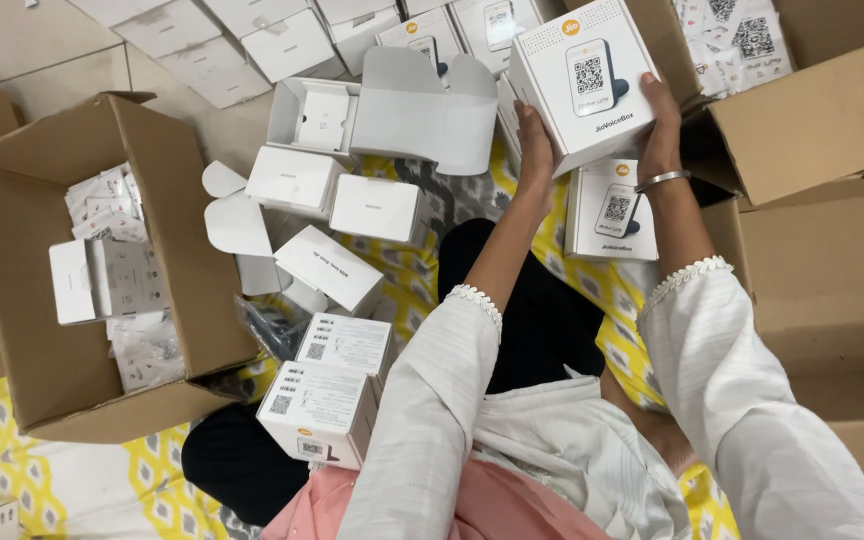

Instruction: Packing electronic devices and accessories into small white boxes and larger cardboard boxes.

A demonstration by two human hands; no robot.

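Both my hands hold one white square box (582,80) with a device picture and a square code on its lid, raised at the top centre. My left hand (534,145) grips its left side. My right hand (657,125), with a metal bangle on the wrist, grips its right side. A similar white box (612,215) lies just below, between my forearms. An open white box (402,105) with its flaps up sits to the left of my left hand.
Open cardboard carton (167,190) at left holds leaflets and plastic bags. Several white boxes (332,385) are stacked near my knee. Another carton (812,110) at right holds printed sheets. More white boxes (252,40) line the floor at the top. A yellow patterned cloth (422,270) lies underneath.
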